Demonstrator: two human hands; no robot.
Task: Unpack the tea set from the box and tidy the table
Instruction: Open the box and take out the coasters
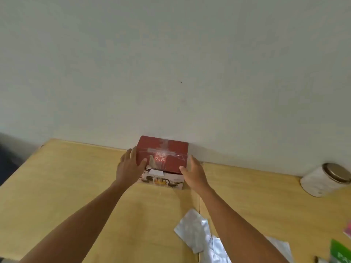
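Both bare forearms reach forward from the lower edge of the view, converging toward the centre. The left hand (131,166) has its fingers extended and its thumb angled inward. The right hand (193,172) mirrors it, palm facing left, fingers mostly straight, thumb pointing toward the other hand.

Pale yellow wooden table (66,186), set against a white wall. On it: one red box (163,154) at the far edge by the wall, one white jar (322,181) with a metal lid lying on its side at far right, and silver foil packets (197,230) at the near edge.
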